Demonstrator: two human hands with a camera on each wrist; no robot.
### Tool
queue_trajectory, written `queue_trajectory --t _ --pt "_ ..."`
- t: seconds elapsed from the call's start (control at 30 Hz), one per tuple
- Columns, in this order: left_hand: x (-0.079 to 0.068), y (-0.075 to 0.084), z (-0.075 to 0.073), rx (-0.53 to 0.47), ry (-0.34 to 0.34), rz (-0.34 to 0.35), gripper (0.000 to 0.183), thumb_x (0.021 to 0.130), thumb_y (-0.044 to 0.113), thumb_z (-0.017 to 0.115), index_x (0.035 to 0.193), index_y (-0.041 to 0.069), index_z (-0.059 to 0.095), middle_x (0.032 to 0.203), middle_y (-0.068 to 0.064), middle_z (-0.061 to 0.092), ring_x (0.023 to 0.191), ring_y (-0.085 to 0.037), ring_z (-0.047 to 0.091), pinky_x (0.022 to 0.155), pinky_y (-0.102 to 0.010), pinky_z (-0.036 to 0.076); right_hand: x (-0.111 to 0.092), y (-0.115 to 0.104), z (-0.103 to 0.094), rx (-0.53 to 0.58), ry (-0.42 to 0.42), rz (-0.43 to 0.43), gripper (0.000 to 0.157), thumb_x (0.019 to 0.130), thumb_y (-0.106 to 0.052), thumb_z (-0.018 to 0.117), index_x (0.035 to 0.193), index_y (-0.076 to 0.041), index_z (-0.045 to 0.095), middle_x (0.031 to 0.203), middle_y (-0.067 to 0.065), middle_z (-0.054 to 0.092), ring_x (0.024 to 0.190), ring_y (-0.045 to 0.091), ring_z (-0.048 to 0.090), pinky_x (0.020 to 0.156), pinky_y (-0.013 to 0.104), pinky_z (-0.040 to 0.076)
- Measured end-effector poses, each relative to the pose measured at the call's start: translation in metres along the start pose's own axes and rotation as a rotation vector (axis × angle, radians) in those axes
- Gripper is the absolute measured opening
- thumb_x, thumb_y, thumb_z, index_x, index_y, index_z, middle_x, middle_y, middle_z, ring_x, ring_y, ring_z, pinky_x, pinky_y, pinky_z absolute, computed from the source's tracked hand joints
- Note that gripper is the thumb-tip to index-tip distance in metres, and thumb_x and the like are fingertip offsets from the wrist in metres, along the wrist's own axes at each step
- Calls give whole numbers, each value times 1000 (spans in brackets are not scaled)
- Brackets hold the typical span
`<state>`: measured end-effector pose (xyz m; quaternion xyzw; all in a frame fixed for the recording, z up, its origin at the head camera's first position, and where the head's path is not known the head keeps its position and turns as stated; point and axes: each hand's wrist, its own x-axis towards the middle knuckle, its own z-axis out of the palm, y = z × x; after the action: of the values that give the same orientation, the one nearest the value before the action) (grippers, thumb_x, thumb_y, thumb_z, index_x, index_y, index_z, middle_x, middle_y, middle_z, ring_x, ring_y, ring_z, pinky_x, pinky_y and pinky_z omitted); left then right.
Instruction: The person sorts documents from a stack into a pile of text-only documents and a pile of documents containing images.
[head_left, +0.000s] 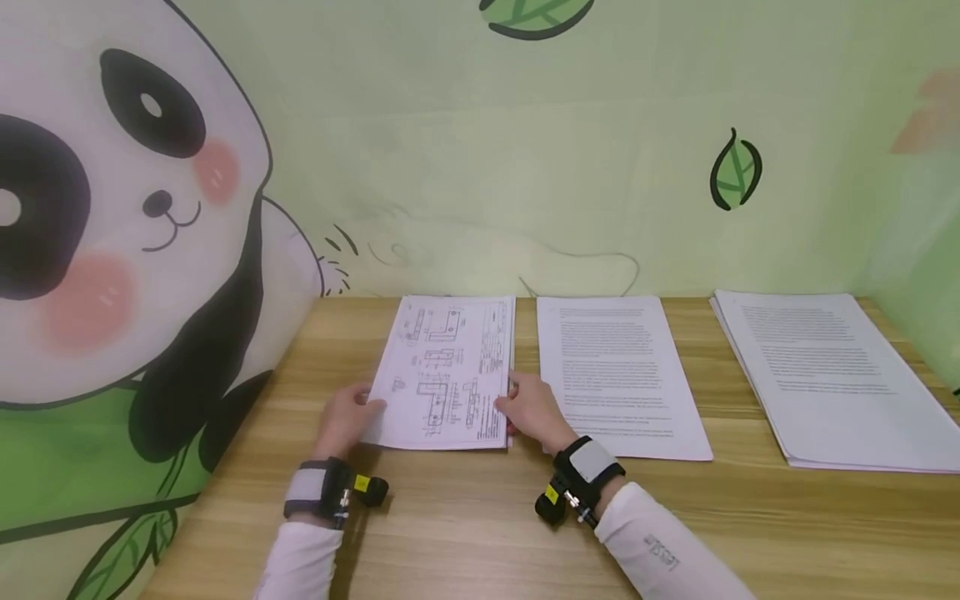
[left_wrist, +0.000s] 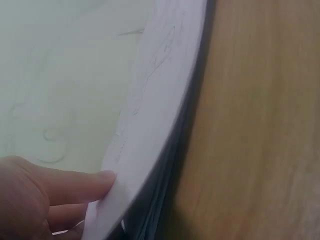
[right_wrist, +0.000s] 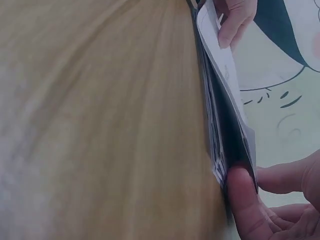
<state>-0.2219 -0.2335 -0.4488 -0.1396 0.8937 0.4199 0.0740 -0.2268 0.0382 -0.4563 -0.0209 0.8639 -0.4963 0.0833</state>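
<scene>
A sheet with technical drawings [head_left: 408, 367] tops a paper stack at the left of the desk. At its left edge my left hand [head_left: 347, 418] grips it, thumb on top. My right hand [head_left: 536, 408] pinches the right edge, thumb above and a finger underneath. In the right wrist view, a dark gap parts the lifted upper paper [right_wrist: 212, 37] from the sheets below [right_wrist: 214, 130], and a fingertip [right_wrist: 242, 187] sits in that gap. The left wrist view shows the lifted paper [left_wrist: 160, 115] bowed along its near edge. How many sheets I hold, I cannot tell.
Just right of the drawings lies a page of printed text [head_left: 615, 375], partly under my right hand. Another text stack [head_left: 832, 375] lies at the far right. The wooden desk [head_left: 450, 533] meets a pale green wall [head_left: 450, 167] with a painted panda [head_left: 150, 217].
</scene>
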Motion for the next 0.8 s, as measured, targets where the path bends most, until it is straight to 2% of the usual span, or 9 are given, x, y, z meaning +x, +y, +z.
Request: queue_trajectory --t 0.07,0.2,0.3,0.4,0.6,0.8 --pt "-2 1 -1 26 26 6 46 89 19 57 132 4 50 123 -25 55 105 -38 54 81 -46 48 -2 -2 -3 -4 -1 -2 54 83 -8 62 134 0 47 79 10 66 46 14 59 40 19 43" --pt "-6 3 -3 59 68 2 47 90 23 57 133 8 50 121 -22 55 103 -36 54 78 -44 47 -8 -5 -15 -44 -13 -19 52 84 -12 62 134 -2 50 88 11 68 56 15 63 46 20 45" --pt "-8 8 -2 52 99 -6 48 92 29 54 135 10 48 124 -19 55 105 -35 53 80 -45 47 -13 -5 -26 -58 -22 -39 46 85 -15 62 129 -5 55 95 12 69 64 18 65 52 22 47" --pt "-9 18 3 21 120 28 48 93 33 52 135 11 48 127 -17 55 109 -34 53 86 -49 47 -18 -2 -43 -61 -20 -84 42 86 -16 60 127 -6 57 101 14 69 70 21 67 57 25 51" --pt "-10 47 22 -50 86 123 43 93 34 51 132 16 52 126 -12 55 111 -29 52 90 -47 46 -27 10 -85 -114 21 -174 40 90 -20 56 127 -6 56 105 17 68 79 26 68 62 29 54" --pt "-15 82 52 -65 43 212 38 93 33 51 126 17 57 119 -8 59 103 -25 56 84 -41 47 -39 34 -137 -238 108 -191 42 94 -24 52 130 -4 53 111 22 65 88 30 64 67 34 51"
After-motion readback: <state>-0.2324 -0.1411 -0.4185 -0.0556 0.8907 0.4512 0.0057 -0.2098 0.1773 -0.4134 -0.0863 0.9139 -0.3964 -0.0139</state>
